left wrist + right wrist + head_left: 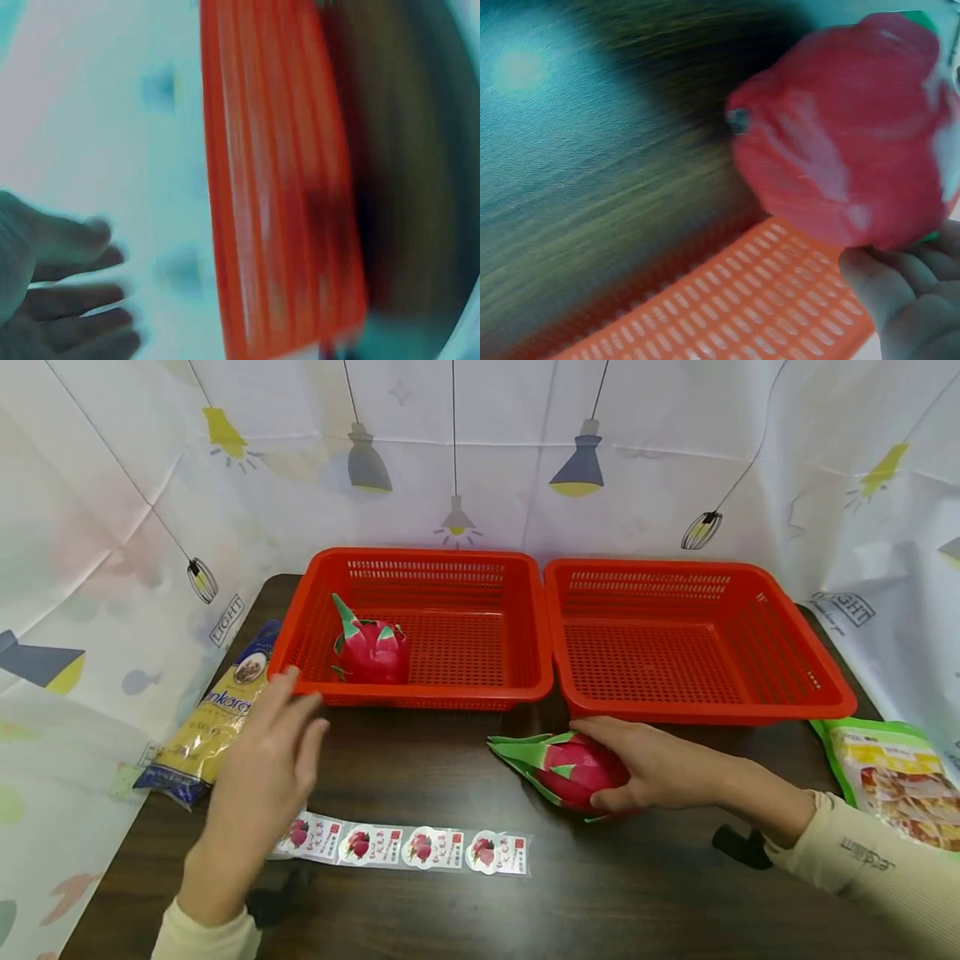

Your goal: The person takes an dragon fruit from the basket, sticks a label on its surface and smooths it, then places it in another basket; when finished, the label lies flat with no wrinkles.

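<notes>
My right hand grips a pink dragon fruit with green leaf tips, thumb on the near side and fingers over the far side. The fruit lies on its side in front of the baskets, its leaves pointing left. Close up in the right wrist view, the fruit shows its stem end, with my fingers against its lower side. My left hand hovers with relaxed fingers and nothing in them, over the left end of a strip of dragon fruit stickers. Another dragon fruit stands in the left red basket.
A second red basket stands beside the left one, at the back of the dark table. A yellow and blue pasta bag leans at the left. At the right edge lies a green-edged food packet. A printed curtain hangs behind.
</notes>
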Demonstrator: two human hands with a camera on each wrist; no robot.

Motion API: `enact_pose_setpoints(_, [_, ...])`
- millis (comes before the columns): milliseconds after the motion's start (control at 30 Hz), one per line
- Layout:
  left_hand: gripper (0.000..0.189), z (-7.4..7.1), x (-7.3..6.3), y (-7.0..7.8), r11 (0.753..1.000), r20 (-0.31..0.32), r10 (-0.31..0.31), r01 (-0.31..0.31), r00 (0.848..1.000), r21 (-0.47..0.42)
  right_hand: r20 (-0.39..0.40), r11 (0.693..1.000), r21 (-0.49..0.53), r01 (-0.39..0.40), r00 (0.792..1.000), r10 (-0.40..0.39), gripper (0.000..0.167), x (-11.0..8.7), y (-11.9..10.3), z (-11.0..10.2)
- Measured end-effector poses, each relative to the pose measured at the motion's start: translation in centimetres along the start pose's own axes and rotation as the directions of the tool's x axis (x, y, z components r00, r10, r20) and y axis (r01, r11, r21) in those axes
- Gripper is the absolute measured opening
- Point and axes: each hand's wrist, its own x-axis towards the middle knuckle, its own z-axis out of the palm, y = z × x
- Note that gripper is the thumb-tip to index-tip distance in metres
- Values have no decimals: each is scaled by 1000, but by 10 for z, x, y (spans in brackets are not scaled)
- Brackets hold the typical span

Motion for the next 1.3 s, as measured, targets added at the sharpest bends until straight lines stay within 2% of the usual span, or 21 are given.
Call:
enact_pose_setpoints(33, [33,4,-8,12,998,42,58,-58,997,0,-19,1000,-18,1,1000,-2,86,-2,-2,-1])
enact_pose_setpoints(67, [30,10,-16,24,994,110,112,-112,988,-8,-47,999,-42,9,999,-11,84,-4,-5,0])
enact_pose_setpoints(100, [28,17,-23,34,988,193,156,-153,969,-27,-84,997,-69,23,996,-29,81,-7,-9,1])
enact_pose_setpoints(167, [31,33,-35,49,979,364,202,-195,909,-58,-168,991,-124,58,983,-78,74,-11,-17,5])
enact_pose_setpoints(233, [37,49,-42,58,976,476,213,-209,853,-62,-255,980,-151,126,953,-162,65,-15,-26,13])
enact_pose_setpoints(267, [39,55,-44,59,974,505,218,-219,835,-60,-293,972,-165,168,933,-211,59,-16,-31,18])
enact_pose_setpoints(300, [41,62,-45,60,972,518,224,-230,826,-54,-320,964,-165,208,913,-252,54,-16,-35,22])
enact_pose_setpoints(367, [44,71,-47,60,967,520,236,-252,821,-40,-343,947,-139,290,883,-321,44,-16,-41,32])
enact_pose_setpoints(433, [43,78,-48,59,962,509,249,-270,824,-33,-329,931,-82,356,872,-363,35,-14,-45,41])
enact_pose_setpoints(533, [37,84,-49,58,958,493,257,-288,831,-14,-274,917,49,396,888,-369,26,-11,-47,52])
enact_pose_setpoints(667, [25,86,-48,57,953,475,261,-303,840,12,-235,900,192,391,909,-345,20,-5,-49,57])
enact_pose_setpoints(767, [18,80,-46,59,951,451,265,-309,852,25,-249,892,212,400,905,-346,19,0,-51,57])
enact_pose_setpoints(900, [13,63,-41,61,951,404,287,-310,869,-8,-261,923,89,374,903,-341,27,7,-60,57])
enact_pose_setpoints(967, [12,55,-38,63,947,378,312,-319,872,-44,-253,939,45,341,913,-320,31,10,-65,58])
enact_pose_setpoints(1033, [13,49,-36,65,941,354,336,-323,873,-97,-244,938,69,341,917,-316,31,13,-67,59])
enact_pose_setpoints(1100, [14,46,-33,65,940,350,342,-311,872,-143,-238,919,160,360,918,-318,26,15,-69,61])
enact_pose_setpoints(1167, [15,44,-31,64,939,366,335,-277,868,-203,-238,885,259,387,914,-330,21,17,-69,62])
enact_pose_setpoints(1233, [18,43,-27,61,936,419,319,-213,850,-281,-239,855,327,404,910,-338,18,18,-69,62])
enact_pose_setpoints(1267, [22,42,-25,58,932,464,308,-164,831,-324,-240,845,345,408,909,-341,17,19,-69,63])
enact_pose_setpoints(1300, [26,42,-22,55,920,513,303,-107,803,-376,-240,836,358,416,906,-348,16,19,-69,63])
